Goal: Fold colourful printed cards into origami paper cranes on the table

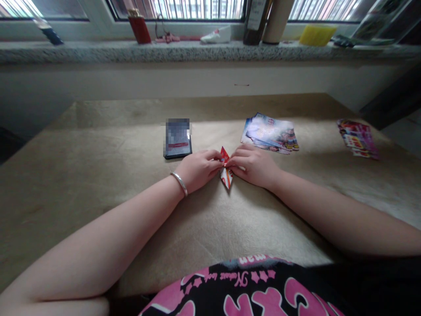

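Observation:
Between my two hands is a small folded paper (226, 177), red and white with printed patterns, shaped like a narrow diamond with pointed ends. The fingers of my left hand (200, 169), with a silver bangle at the wrist, pinch its left side near the middle. From the other side, my right hand (253, 164) pinches the paper at its middle too. The fingertips of both hands nearly meet and cover the paper's centre. Just beyond my left hand lies a phone (177, 142), its screen partly blurred.
A fanned stack of printed paper sheets (271, 131) lies beyond my right hand. Farther right is a pile of red and pink printed papers (358, 138). A granite windowsill (184, 53) behind the table (98, 175) carries a red container (138, 27), bottles and a yellow block (317, 35).

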The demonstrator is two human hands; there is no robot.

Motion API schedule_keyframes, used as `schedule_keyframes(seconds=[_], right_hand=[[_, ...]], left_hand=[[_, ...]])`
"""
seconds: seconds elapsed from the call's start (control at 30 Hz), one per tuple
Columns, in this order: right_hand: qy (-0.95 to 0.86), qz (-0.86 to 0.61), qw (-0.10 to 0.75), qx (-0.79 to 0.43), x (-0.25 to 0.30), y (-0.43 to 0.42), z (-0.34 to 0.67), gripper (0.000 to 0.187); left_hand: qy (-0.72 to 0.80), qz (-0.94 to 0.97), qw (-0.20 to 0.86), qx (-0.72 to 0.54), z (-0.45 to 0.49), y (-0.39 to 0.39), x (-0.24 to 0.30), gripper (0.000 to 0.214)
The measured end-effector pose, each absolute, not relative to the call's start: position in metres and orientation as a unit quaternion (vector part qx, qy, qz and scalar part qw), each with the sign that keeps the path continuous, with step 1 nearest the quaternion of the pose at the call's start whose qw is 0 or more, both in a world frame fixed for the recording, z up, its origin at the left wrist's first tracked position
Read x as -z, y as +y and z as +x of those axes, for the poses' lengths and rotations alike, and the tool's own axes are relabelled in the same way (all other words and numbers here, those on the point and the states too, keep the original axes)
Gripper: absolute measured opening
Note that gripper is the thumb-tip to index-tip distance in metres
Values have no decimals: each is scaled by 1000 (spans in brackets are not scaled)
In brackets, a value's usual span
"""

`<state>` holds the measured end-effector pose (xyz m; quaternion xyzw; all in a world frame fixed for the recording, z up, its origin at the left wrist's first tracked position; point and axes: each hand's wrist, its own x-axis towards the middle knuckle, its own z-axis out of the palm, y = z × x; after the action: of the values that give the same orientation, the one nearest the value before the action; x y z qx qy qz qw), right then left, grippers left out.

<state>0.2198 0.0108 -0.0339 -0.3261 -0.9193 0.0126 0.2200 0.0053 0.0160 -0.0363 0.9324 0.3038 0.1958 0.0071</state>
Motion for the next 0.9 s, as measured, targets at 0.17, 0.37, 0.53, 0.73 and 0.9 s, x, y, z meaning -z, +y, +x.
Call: schedule_keyframes(seconds=[0.17,0.37,0.53,0.73,0.9], right_hand=[[-922,-325,208,19,33,11,221,22],[-925,-322,200,28,28,9,219,23],[-929,-315,195,21,27,9,219,21],[-932,-307,191,15,27,6,222,22],[-932,-310,186,31,28,4,223,25]], left_hand=[[286,946,-36,-150,3,13,30,24],[295,947,-77,-101,7,9,24,25],[296,948,-73,-93,8,9,21,24],[260,958,-29,-119,-1,15,25,29],[261,956,-33,-133,0,10,25,29]])
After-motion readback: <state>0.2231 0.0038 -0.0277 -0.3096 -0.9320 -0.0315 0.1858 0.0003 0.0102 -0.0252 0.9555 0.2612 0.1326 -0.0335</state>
